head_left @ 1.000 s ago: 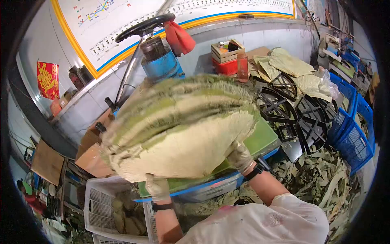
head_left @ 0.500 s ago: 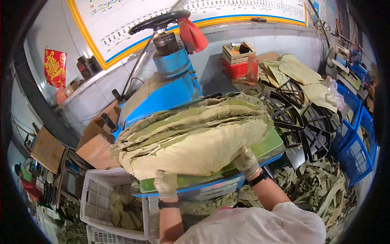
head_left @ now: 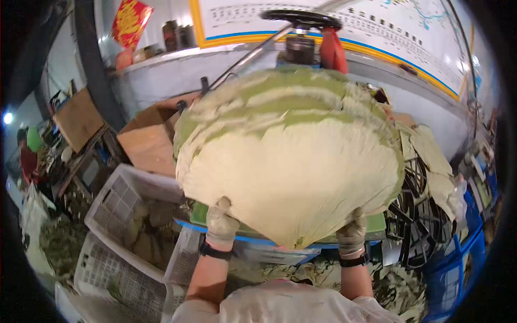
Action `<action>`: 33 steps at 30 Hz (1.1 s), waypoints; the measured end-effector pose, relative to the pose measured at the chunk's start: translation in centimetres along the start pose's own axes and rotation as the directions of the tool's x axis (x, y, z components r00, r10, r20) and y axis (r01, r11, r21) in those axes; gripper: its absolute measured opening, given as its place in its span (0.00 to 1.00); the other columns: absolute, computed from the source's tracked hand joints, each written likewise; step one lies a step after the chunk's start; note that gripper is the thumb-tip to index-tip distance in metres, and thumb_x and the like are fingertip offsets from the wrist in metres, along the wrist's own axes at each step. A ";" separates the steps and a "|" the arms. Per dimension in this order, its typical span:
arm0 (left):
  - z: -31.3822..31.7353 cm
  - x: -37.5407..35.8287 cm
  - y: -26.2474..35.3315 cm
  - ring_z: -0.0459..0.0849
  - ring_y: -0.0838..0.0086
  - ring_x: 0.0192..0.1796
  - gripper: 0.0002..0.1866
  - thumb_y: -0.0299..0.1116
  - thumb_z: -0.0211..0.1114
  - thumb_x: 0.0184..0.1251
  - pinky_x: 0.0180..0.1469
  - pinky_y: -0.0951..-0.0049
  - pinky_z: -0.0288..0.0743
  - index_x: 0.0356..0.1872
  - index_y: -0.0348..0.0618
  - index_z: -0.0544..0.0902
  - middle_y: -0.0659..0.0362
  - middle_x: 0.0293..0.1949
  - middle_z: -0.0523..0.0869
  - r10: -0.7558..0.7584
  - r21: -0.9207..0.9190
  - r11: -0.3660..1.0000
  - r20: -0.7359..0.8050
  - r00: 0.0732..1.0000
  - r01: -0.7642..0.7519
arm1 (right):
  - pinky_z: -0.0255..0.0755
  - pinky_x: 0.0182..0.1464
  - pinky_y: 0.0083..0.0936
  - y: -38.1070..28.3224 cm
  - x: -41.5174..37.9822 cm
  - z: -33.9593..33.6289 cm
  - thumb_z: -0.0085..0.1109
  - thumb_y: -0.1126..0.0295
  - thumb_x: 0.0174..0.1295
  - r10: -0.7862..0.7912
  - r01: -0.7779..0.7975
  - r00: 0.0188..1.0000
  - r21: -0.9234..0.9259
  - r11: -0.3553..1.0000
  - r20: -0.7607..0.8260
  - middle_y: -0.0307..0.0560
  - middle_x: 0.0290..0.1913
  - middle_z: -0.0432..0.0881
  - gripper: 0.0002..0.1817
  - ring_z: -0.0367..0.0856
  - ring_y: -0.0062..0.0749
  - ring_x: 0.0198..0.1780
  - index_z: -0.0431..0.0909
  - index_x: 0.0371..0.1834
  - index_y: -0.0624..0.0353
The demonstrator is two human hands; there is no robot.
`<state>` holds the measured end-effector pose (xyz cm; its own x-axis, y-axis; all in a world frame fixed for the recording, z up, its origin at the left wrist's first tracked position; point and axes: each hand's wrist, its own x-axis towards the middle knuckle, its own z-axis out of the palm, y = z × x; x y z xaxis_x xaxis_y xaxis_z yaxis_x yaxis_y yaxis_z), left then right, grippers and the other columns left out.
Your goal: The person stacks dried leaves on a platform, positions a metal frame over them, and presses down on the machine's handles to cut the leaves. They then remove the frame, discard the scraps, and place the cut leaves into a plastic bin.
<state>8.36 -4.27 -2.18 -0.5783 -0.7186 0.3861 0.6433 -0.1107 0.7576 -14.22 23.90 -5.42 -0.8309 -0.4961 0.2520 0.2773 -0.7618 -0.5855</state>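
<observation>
A thick stack of large, fan-shaped dried leaves [head_left: 291,177], pale cream on the near face and green along the layered far edges, is tilted up before me. My left hand [head_left: 222,223], in a whitish glove, grips its lower left edge with the thumb on the near face. On the lower right edge, my gloved right hand [head_left: 351,234] is closed on the same stack, its fingers partly hidden. Beneath the leaves is a green surface [head_left: 199,214] with a blue rim, mostly covered by them.
Behind the stack rises a machine with a black handwheel [head_left: 301,19]. White plastic crates [head_left: 116,202] stand at the left, one holding leaf pieces. A cardboard box [head_left: 145,145] sits behind them. Black frames [head_left: 423,215] and blue crates [head_left: 452,269] are at the right.
The stack has been raised and tipped so its broad near face shows. Both hands have moved with it, still gripping its lower edge. My view has shifted toward the left.
</observation>
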 end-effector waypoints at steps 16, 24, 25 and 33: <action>0.5 -3.8 -1.5 0.83 0.60 0.63 0.26 0.28 0.62 0.67 0.66 0.57 0.79 0.67 0.34 0.76 0.51 0.62 0.81 -0.188 -0.278 0.951 -0.169 0.967 0.137 | 0.79 0.52 0.32 -1.8 -3.5 -0.8 0.62 0.62 0.71 -0.068 0.050 0.997 -0.310 0.949 -0.045 0.39 0.43 0.80 0.19 0.81 0.27 0.48 0.75 0.58 0.62; -3.7 -9.1 -3.9 0.85 0.58 0.60 0.16 0.25 0.56 0.75 0.63 0.59 0.79 0.57 0.26 0.82 0.43 0.57 0.85 -0.001 0.831 0.546 0.129 0.992 -0.108 | 0.79 0.56 0.31 -0.7 -5.4 -4.5 0.60 0.70 0.68 -0.004 -0.146 0.945 -0.434 0.889 -0.327 0.45 0.48 0.86 0.20 0.85 0.33 0.49 0.78 0.60 0.67; -4.4 -9.0 -3.8 0.85 0.58 0.60 0.16 0.25 0.56 0.75 0.63 0.59 0.79 0.57 0.26 0.82 0.43 0.57 0.85 -0.044 0.838 0.540 0.125 0.991 -0.082 | 0.79 0.56 0.31 -0.7 -5.0 -3.1 0.60 0.70 0.68 -0.037 -0.119 0.934 -0.409 0.905 -0.354 0.46 0.48 0.87 0.18 0.85 0.34 0.48 0.79 0.58 0.69; 0.0 -3.8 -1.4 0.82 0.54 0.65 0.24 0.36 0.50 0.83 0.60 0.57 0.85 0.69 0.25 0.70 0.42 0.66 0.78 -0.331 0.274 0.891 -0.156 0.931 0.363 | 0.85 0.49 0.29 -3.0 1.3 0.1 0.59 0.74 0.71 -0.041 -0.157 0.953 -0.605 0.780 -0.300 0.50 0.47 0.88 0.15 0.90 0.35 0.44 0.80 0.55 0.73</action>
<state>9.67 -1.35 -4.73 -0.6726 -0.7395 0.0264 0.2259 -0.1712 0.9590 -16.11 25.47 -3.21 -0.9480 -0.3164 0.0333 0.0545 -0.2647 -0.9628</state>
